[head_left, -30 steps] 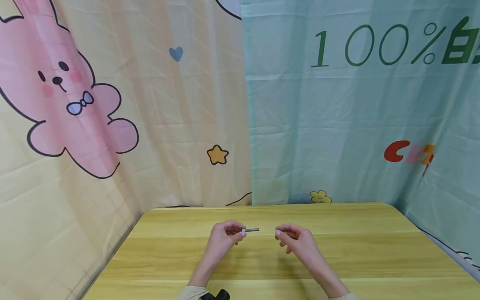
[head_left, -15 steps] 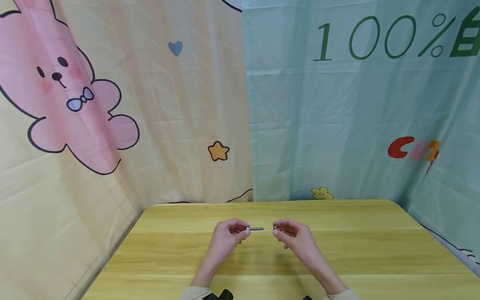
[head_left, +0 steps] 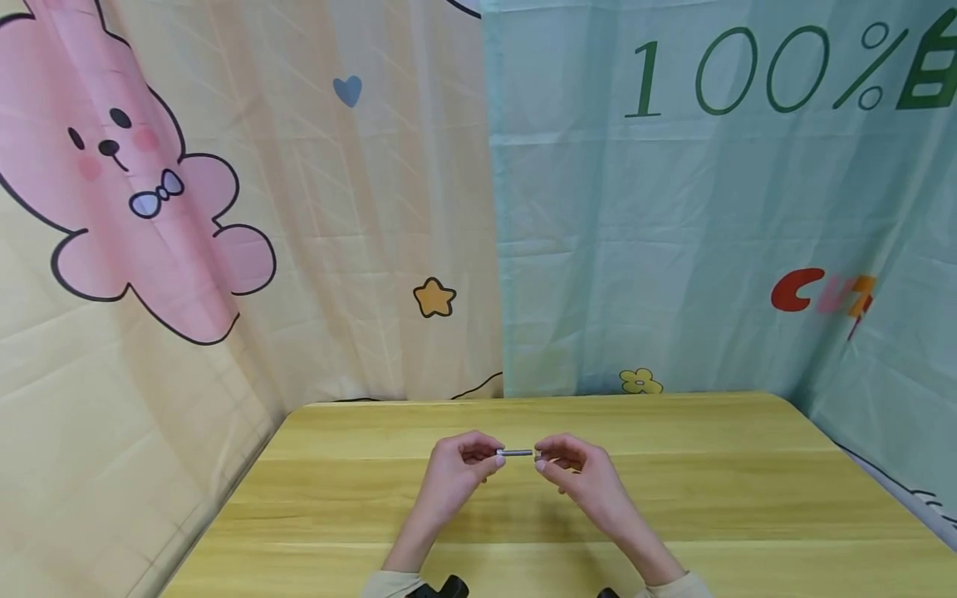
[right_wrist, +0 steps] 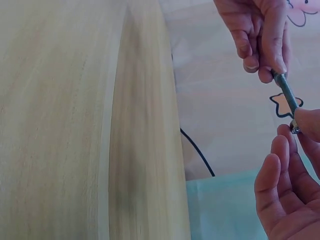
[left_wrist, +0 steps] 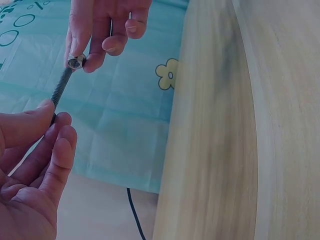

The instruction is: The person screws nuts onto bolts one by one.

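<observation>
Above the table, my left hand [head_left: 454, 472] pinches a threaded metal bolt [left_wrist: 61, 88] by its head end between thumb and fingertips. The bolt lies level in the head view, its shaft pointing right. Opposite it, my right hand [head_left: 591, 482] pinches a small shiny metal nut [left_wrist: 76, 61] between thumb and index finger. In both wrist views the nut is at the free end of the bolt's shaft. Whether the thread has entered the nut I cannot tell. Fingertips cover most of the bolt's head.
A wood-grain table [head_left: 336, 498] lies beneath both hands. Printed curtains [head_left: 389, 208] hang behind and at the sides. A black cable [right_wrist: 197, 151] shows beyond the table edge in the wrist views. Black wrist devices [head_left: 449, 588] sit at the sleeves.
The hands have come together: the right hand moved left with the nut, the left hand slightly right with the bolt. The gap between nut and bolt end has closed.
</observation>
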Demonstrator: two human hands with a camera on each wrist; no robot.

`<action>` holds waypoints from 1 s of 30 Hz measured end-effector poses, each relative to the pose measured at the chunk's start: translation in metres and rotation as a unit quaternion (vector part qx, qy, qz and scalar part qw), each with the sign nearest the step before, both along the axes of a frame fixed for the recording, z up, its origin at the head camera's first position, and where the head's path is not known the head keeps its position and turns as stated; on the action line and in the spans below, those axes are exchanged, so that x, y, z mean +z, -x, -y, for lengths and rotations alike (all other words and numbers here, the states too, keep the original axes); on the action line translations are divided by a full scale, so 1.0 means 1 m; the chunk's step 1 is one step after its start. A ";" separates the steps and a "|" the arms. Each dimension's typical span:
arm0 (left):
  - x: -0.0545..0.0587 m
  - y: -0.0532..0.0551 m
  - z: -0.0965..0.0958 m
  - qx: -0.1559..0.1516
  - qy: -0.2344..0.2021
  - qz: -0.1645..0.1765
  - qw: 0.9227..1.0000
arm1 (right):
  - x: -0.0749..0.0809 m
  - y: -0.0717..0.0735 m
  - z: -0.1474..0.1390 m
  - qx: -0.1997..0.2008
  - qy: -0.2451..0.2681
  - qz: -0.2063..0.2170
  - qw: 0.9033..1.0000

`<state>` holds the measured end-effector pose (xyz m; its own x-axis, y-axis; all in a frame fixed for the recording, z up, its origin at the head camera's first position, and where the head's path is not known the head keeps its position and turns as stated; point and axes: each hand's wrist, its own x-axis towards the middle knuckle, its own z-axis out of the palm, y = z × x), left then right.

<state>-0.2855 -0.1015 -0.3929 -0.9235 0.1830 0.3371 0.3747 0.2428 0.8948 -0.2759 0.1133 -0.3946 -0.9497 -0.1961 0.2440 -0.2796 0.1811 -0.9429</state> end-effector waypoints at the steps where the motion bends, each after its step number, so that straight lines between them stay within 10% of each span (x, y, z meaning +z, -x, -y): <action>1: 0.000 0.000 0.000 0.000 0.000 0.000 1.000 | 0.000 0.000 0.000 0.000 0.000 -0.001 1.000; 30: -0.003 0.003 -0.002 -0.035 -0.006 0.013 0.999 | -0.005 0.006 -0.005 0.008 -0.037 -0.012 0.999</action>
<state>-0.2883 -0.0992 -0.3955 -0.9171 0.2436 0.3155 0.3669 0.2063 0.9071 -0.2823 0.1186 -0.3998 -0.9404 -0.2304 0.2503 -0.3050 0.2453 -0.9202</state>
